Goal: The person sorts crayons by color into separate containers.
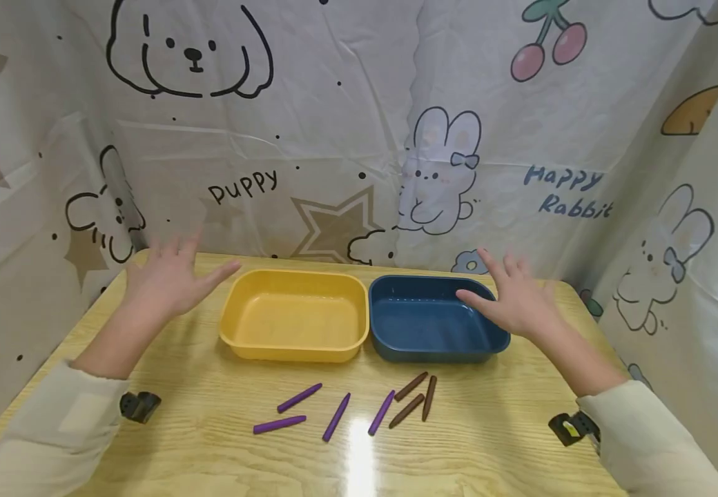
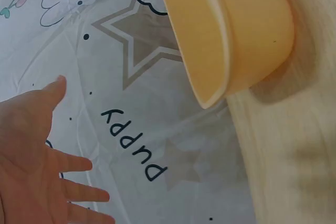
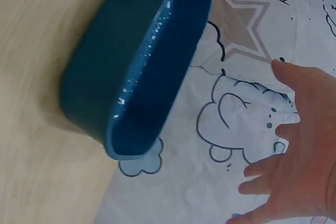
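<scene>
My left hand (image 1: 166,279) hovers to the left of a yellow tray (image 1: 293,353), fingers spread and holding nothing. In the left wrist view the same hand (image 2: 31,156) shows its thumb apart from the other fingers. My right hand (image 1: 520,300) is raised by the right end of a dark blue tray (image 1: 440,355), its thumb overlapping the rim in the head view. The right wrist view shows that hand (image 3: 304,150) with fingers stretched out and nothing in them. Several purple crayons (image 1: 299,398) and three brown crayons (image 1: 406,411) lie in front of the trays.
The two trays stand side by side on a light wooden table (image 1: 210,449), with no crayons in them. Behind and beside the table hangs a pale curtain (image 1: 346,138) printed with cartoon animals and stars. A bright reflection crosses the table's front.
</scene>
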Demonstrator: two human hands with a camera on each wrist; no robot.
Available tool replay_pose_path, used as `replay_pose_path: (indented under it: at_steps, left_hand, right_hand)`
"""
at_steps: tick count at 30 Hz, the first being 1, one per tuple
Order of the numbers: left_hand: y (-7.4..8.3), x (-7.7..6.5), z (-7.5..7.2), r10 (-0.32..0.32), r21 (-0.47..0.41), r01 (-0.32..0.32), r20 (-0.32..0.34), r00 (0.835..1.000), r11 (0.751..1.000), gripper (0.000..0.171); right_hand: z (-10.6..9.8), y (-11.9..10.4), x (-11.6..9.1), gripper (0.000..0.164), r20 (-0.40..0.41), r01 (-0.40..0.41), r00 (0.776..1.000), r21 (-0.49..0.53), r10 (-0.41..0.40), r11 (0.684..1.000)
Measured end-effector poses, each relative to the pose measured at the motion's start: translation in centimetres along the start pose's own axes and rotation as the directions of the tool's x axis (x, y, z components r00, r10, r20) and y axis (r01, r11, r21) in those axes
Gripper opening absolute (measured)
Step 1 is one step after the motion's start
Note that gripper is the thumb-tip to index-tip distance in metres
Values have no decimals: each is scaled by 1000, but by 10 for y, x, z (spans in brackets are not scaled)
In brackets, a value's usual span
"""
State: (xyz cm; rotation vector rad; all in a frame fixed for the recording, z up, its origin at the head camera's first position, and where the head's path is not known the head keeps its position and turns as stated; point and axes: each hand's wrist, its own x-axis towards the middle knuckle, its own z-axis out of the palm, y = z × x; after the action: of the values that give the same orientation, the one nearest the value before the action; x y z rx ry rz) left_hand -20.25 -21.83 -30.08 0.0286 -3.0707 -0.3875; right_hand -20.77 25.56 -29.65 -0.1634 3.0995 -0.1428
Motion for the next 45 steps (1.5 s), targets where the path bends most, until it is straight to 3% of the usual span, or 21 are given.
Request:
replay_pose_path:
  at_steps: [10,21,29,38,45]
  left_hand:
    - [-12,1,14,54,-167,-37,95,994,985,94]
    - [-18,-4,42,81,-271,-48,112,990,961,79]
    - [-18,-7,62,83,-296,-49,103,991,954,69]
    - [-19,-7,74,49,-370,2,130,990,929,67]
    - [-22,-5,84,42,-444,30,151,988,895,67]
  right_hand:
    - [25,9,-9,81,-40,129,991,115,-125,985]
    - [50,13,-22,42,-92,272,962,183,-259,945]
    - [63,13,-32,29,-107,364,931,247,-348,898]
    - [75,12,-37,23,-93,395,918,295,-385,870]
    - [82,8,-43,15,-110,454,890,310,-443,835]
